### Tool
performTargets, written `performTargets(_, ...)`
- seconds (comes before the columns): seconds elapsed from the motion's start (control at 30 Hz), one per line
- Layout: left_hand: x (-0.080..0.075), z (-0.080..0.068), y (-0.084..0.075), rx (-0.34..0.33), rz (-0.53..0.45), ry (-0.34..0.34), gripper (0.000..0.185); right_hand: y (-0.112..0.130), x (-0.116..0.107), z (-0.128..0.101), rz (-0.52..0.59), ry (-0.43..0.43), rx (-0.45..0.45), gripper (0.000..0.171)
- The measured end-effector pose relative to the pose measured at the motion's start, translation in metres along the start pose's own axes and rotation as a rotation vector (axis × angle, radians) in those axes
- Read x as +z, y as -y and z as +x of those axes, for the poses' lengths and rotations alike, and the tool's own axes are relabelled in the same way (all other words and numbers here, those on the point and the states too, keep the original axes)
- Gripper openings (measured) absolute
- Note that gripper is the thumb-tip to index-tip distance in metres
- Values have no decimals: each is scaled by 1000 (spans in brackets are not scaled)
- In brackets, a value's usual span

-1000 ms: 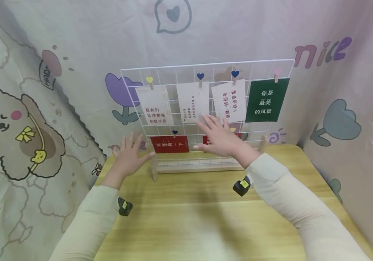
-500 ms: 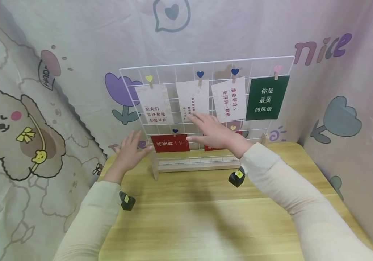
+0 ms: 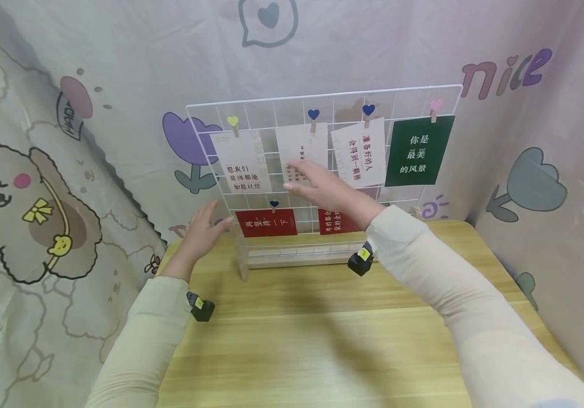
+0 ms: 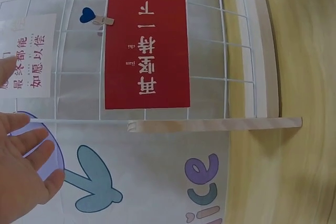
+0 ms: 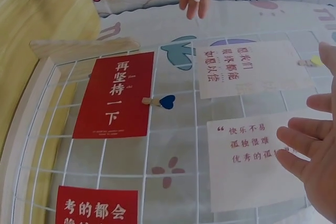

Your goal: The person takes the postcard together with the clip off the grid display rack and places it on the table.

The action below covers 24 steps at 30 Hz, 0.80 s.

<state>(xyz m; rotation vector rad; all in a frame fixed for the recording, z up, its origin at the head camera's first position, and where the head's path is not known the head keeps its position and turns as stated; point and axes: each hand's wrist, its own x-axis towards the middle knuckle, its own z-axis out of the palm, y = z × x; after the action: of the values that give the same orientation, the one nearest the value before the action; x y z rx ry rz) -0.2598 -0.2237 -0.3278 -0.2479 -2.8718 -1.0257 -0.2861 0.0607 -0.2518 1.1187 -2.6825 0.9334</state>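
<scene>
A white wire grid rack (image 3: 322, 96) on wooden feet bears several cards held by heart-topped clothespins. My right hand (image 3: 325, 190), its fingers loosely extended, is in front of the second white card (image 3: 299, 136) from the left and holds nothing. In the right wrist view its fingertips overlap that card's edge; contact cannot be told. My left hand (image 3: 201, 235) stands beside the rack's left edge with relaxed fingers and nothing in them. Nearest to it are a white card (image 3: 238, 156) with a yellow heart clothespin (image 3: 233, 122) and a red card (image 4: 147, 48) with a blue heart clothespin (image 4: 94, 17).
A tilted white card (image 3: 355, 153) and a green card (image 3: 419, 150) with a pink heart clothespin (image 3: 435, 106) hang toward the right. Another red card (image 3: 337, 224) is partly behind my right arm. The rack stands at the back of a wooden table (image 3: 271, 340), before a printed curtain (image 3: 373, 45).
My right hand has moved left and slightly up across the cards, uncovering more of the right red card. The left hand has shifted slightly up, near the rack's edge. The cards stay in place.
</scene>
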Motion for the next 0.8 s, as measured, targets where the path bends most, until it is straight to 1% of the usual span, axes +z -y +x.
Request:
performTargets(0.2,-2,4,1,-30,-137,-4,69,6,-1,10,47,-37,10,59)
performTargets(0.33,-3,7,1,-43,-228,-26,62,12,-1,17,71,-55,14,58)
performTargets(0.43,-2,9,-1,-66,-271,-37,57,15,-2,23,109,-59,36,56)
performTargets(0.6,-3,13,-5,-101,-305,-56,57,22,-7,31,181,-84,103,52)
performTargets(0.8,-6,19,-8,-88,-314,-94,52,26,-13,39,213,-116,115,50)
